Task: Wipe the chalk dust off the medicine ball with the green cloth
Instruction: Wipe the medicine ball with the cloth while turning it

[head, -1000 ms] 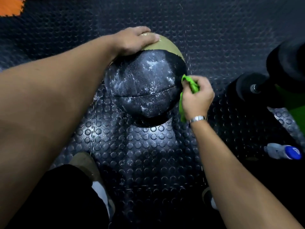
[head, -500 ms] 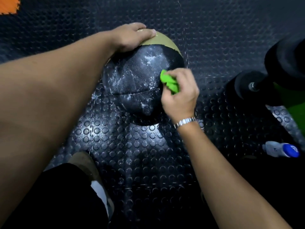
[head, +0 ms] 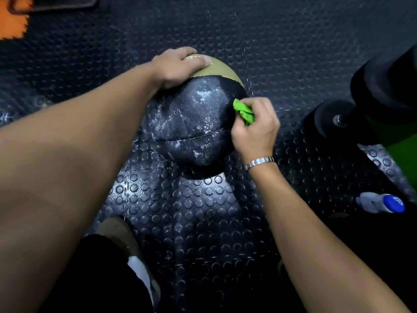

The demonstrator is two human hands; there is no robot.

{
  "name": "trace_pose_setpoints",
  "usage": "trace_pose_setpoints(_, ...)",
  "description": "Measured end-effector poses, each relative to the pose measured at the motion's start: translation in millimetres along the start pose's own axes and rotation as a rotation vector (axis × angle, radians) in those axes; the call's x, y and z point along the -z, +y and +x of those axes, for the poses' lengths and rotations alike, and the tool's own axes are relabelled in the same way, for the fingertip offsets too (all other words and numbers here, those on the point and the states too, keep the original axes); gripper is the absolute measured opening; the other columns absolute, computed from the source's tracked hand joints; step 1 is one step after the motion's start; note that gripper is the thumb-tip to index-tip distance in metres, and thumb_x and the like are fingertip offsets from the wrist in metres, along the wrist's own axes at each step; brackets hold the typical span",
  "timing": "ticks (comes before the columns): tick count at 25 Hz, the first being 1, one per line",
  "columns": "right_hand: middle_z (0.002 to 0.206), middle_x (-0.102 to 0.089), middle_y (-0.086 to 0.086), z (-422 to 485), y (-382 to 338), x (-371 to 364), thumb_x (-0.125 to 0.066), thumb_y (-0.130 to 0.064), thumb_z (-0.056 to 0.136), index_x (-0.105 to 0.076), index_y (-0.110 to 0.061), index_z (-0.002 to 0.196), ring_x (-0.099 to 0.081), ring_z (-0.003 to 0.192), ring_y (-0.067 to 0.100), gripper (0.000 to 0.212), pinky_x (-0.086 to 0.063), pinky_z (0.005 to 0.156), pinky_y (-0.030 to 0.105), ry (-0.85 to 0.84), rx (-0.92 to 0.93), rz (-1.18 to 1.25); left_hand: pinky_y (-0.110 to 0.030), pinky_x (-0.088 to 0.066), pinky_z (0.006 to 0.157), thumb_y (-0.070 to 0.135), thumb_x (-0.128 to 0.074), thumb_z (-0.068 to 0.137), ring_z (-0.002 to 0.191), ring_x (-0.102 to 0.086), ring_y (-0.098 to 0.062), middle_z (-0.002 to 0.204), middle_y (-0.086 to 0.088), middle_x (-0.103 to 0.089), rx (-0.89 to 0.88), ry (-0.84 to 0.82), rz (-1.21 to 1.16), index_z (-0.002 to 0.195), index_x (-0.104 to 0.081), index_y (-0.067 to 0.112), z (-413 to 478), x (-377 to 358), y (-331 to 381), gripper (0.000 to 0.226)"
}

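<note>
Down on the black studded rubber floor (head: 203,222), centre of the scene, sits the round black-and-tan medicine ball (head: 191,123), and it looks heavy and dense. It should stay put under a wipe, though a ball can roll. Its textured skin probably grips well and likely traps powder, so firm rubbing seems right.

The left hand (head: 178,66) lies on the far top, palm down, its fingers (head: 198,61) spread flat over the tan panel. That looks the best place to steady it.

At the ball's right flank, the right hand (head: 255,129) has its fingers (head: 259,105) curled tight round the bright green cloth (head: 243,110), pressing it to the black panel. The cloth is soft and light, and it bunches easily.

White chalk dust (head: 198,96) smears most of the near face, so plenty is left.

The ball's underside and far side are out of sight. Most of the cloth is buried in the fist. At the right edge, the dark gear (head: 383,86) is cut off and hard to identify.
</note>
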State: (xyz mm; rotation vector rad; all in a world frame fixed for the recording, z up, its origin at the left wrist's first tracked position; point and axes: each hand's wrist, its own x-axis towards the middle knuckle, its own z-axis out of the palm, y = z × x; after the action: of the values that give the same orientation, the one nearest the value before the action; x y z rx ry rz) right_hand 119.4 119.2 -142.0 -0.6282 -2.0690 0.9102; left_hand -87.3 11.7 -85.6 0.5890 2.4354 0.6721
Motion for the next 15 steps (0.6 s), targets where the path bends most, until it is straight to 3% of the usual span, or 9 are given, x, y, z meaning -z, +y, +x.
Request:
trace_pose_setpoints(4,0.091,-0.067,0.012,-27.1,-11.4,1.3,-0.06,0.01,0.068,-0.071,0.001,0.088,-0.062,0.083,0.023,0.024,-0.051,0.075,0.026,-0.116,0.189,0.022,-0.049,-0.028,0.126,0.094,-0.049,0.068,0.15,-0.041,-0.03,0.165,0.001,-0.044,0.0,0.009,-0.017,0.154,-0.047,0.045,2.8,-0.3,-4.8,0.099)
trace_pose_setpoints(8,0.09,-0.067,0.01,-14.9,-1.3,1.4,-0.064,0.009,0.071,-0.071,-0.002,0.087,-0.063,0.082,0.023,0.021,-0.052,0.073,0.033,-0.01,0.018,0.04,-0.048,-0.028,0.126,0.093,-0.05,0.071,0.149,-0.042,-0.028,0.164,0.002,-0.044,-0.018,0.01,-0.033,0.154,-0.047,0.044,5.8,-2.0,-8.8,0.097)
trace_pose_setpoints(12,0.089,-0.067,0.012,-34.0,-4.0,2.7,-0.063,0.014,0.067,-0.071,0.002,0.086,-0.063,0.082,0.023,0.024,-0.053,0.074,0.029,-0.076,0.155,0.038,-0.049,-0.028,0.127,0.093,-0.05,0.072,0.15,-0.041,-0.027,0.165,0.003,-0.044,-0.017,0.01,-0.022,0.154,-0.047,0.043,8.6,-0.4,-11.7,0.096)
trace_pose_setpoints(15,0.089,-0.067,0.01,-8.8,2.1,-0.6,-0.066,0.01,0.07,-0.072,-0.001,0.086,-0.063,0.081,0.022,0.021,-0.053,0.073,0.033,0.029,0.019,0.045,-0.05,-0.029,0.126,0.094,-0.051,0.072,0.148,-0.043,-0.027,0.164,0.004,-0.045,-0.014,0.014,-0.036,0.153,-0.047,0.045,9.4,-1.5,-12.7,0.094)
